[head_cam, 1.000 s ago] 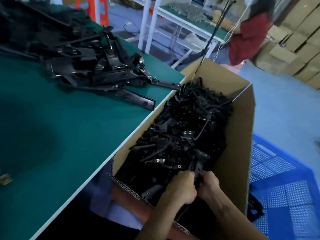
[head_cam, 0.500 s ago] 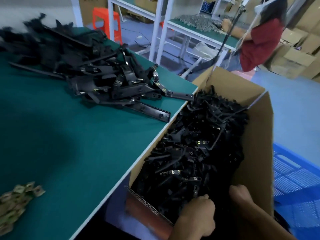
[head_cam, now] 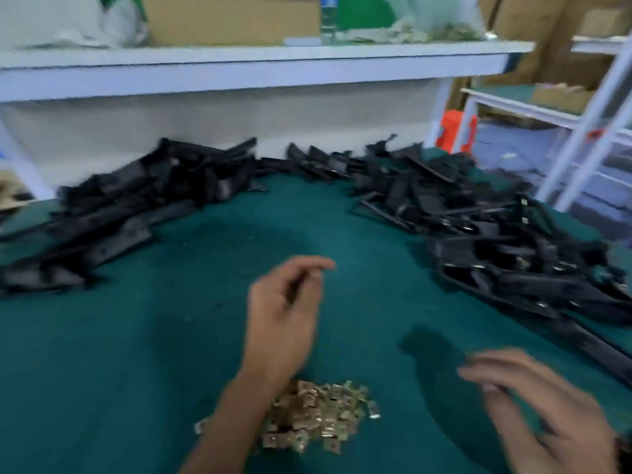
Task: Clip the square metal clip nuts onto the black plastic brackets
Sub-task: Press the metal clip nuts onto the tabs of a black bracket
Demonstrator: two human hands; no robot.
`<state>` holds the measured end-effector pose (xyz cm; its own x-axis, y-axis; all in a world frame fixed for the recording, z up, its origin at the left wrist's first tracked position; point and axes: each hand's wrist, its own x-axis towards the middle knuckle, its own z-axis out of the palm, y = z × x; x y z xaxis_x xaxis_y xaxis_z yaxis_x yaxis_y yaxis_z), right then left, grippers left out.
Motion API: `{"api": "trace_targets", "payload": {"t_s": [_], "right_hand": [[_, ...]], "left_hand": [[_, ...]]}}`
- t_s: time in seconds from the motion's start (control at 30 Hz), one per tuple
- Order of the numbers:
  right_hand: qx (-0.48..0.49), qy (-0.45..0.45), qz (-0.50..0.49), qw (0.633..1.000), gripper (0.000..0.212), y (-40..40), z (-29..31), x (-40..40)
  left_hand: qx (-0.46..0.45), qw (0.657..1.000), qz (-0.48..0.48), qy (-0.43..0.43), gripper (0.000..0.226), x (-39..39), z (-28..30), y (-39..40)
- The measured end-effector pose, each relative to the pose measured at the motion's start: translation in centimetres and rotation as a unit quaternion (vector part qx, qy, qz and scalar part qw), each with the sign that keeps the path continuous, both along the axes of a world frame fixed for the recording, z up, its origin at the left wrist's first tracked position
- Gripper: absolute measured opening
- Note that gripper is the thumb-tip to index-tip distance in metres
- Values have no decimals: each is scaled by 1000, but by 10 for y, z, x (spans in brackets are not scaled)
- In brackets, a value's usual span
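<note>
A heap of brass-coloured square clip nuts (head_cam: 318, 417) lies on the green table near its front edge. My left hand (head_cam: 282, 323) hovers over the table just beyond the heap, fingers loosely bent, holding nothing. My right hand (head_cam: 547, 408) is at the lower right, blurred, fingers spread and empty. Black plastic brackets lie in two piles: one at the back left (head_cam: 136, 206) and a larger one at the right (head_cam: 506, 241), some of these showing metal clips.
The green table top (head_cam: 102, 354) has a raised white shelf (head_cam: 239, 70) behind it carrying cardboard boxes, a bottle and bags. White table frames (head_cam: 588, 131) and an orange stool (head_cam: 455, 131) stand at the right.
The view has swung left from the cardboard box of brackets to the table. Both hands have come out of the box and now hover empty over the table near the clip nuts.
</note>
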<state>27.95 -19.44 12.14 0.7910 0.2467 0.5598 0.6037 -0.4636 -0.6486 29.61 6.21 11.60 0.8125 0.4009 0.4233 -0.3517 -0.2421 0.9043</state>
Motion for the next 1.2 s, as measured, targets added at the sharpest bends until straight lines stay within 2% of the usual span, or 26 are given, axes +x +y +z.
{"api": "trace_targets", "payload": {"t_s": [0.07,0.17,0.23,0.43,0.5,0.6,0.63,0.7,0.8,0.87,0.9,0.97,1.07,1.13,1.2], "right_hand": [[-24,49,103,993,32,36,-6,22],[-93,101,209,968,34,111,-15,71],[-107,106,240,959,32,161,-20,105],[-133,153,242,949,27,321,-19,182],[-98,222,258,935,28,371,-15,182],[-112,278,265,916,59,432,-16,171],[-120,291,272,909,63,448,-17,166],[-116,311,283,900,49,468,-19,155],[-67,326,269,904,13,471,-16,150],[0,354,240,904,11,456,-7,151],[40,370,222,901,10,443,-2,153],[108,378,188,900,8,412,9,155],[177,334,142,915,5,354,18,143],[206,335,149,907,7,316,13,126],[174,343,160,909,18,284,3,108]], "left_hand": [[-34,993,112,-6,24,0,-16,57],[-103,977,188,11,22,-7,-37,98],[-146,971,191,19,22,-6,-45,110],[-191,967,167,18,20,10,-39,117],[-196,967,160,20,22,12,-41,119],[-212,962,168,17,24,13,-42,121],[-216,961,171,13,25,12,-42,121],[-225,960,165,4,29,12,-41,123],[-264,953,150,-6,26,11,-40,125],[-306,942,135,-12,16,10,-39,127],[-326,937,127,-12,18,10,-39,127],[-357,928,109,-18,25,12,-40,126],[-414,907,66,-34,46,16,-39,124],[-429,902,32,-36,60,17,-37,121],[-432,901,27,-27,62,18,-34,117]]}}
